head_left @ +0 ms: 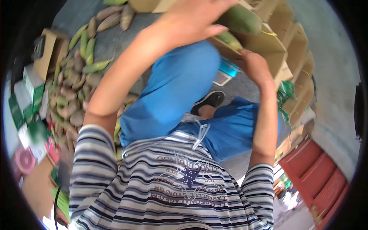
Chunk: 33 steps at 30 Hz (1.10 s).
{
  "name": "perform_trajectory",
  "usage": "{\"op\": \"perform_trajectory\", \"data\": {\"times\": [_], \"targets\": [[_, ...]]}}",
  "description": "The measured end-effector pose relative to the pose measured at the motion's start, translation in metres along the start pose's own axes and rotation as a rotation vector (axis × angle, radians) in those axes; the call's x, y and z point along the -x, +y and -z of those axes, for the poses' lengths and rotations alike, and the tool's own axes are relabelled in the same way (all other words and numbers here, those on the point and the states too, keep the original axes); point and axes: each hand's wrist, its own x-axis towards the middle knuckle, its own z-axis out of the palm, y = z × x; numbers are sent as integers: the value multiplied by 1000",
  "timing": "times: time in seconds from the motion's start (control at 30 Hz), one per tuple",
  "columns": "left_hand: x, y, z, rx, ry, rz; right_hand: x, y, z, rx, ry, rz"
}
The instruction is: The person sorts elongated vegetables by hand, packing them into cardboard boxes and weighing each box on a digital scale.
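Observation:
My left hand reaches over a cardboard box, smeared a little by motion, its thumb spread from the fingers. Close beside that thumb is a large dark green oblong vegetable inside the box; whether they touch is hard to tell. A slimmer green vegetable lies in the box below it. My right hand grips the near edge of the cardboard box, its fingertips bent over the rim.
Brownish tubers and long green vegetables are heaped on the floor at left. More cardboard boxes line the right. A turquoise packet lies near my foot. A red door stands at lower right.

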Motion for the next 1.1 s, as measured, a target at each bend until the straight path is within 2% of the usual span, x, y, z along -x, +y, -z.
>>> {"op": "perform_trajectory", "data": {"times": [0.03, 0.07, 0.1, 0.13, 0.17, 0.2, 0.23, 0.3, 0.37, 0.43, 0.5, 0.57, 0.67, 0.77, 0.83, 0.87, 0.97, 1.03, 1.1], "targets": [[15, -3, -3, 15, -68, 86, 0, -7, 9, -27, -42, -23], [31, -4, 1, 25, -30, 149, -1, -11, 12, -89, -84, -35], [49, -6, 4, 35, 10, 209, -4, -4, 3, -114, -65, 15], [78, -19, -8, -12, 156, 236, -4, -8, 10, -95, -84, -41], [108, -26, -7, -36, 131, 353, -1, -13, 16, -76, -13, 43], [137, -30, -3, -50, 114, 461, -3, -22, 23, -92, -91, -29], [168, -34, -2, -51, 97, 569, -4, -22, 20, -89, -89, 1], [241, -41, -2, -233, -85, 870, -3, -11, 12, -77, -71, 33], [332, -55, 3, -584, -241, 966, -1, -20, 18, -116, -127, -44], [399, -60, 41, -829, -262, 948, -3, -22, 20, -116, -105, -47], [427, -43, 77, -979, -359, 1195, -3, -15, 17, -135, -86, -52], [456, -37, 101, -856, -556, 1504, -3, -13, 14, -141, -98, -56], [485, -19, 107, -767, -839, 1743, -8, -16, 20, -127, -131, -61], [491, -6, 103, -895, -901, 1706, -7, -25, 25, -129, -155, -107], [533, -8, 96, -876, -895, 1796, -7, -28, 26, -118, -178, -170], [547, -11, 94, -870, -888, 1839, -8, -25, 24, -122, -164, -129], [522, -7, 94, -772, -740, 1825, -7, -15, 20, -118, -135, -41], [512, -11, 76, -773, -606, 1414, -7, -14, 21, -97, -133, -25], [472, -28, 54, -676, -728, 1319, -6, -10, 18, -115, -116, 0]]}}
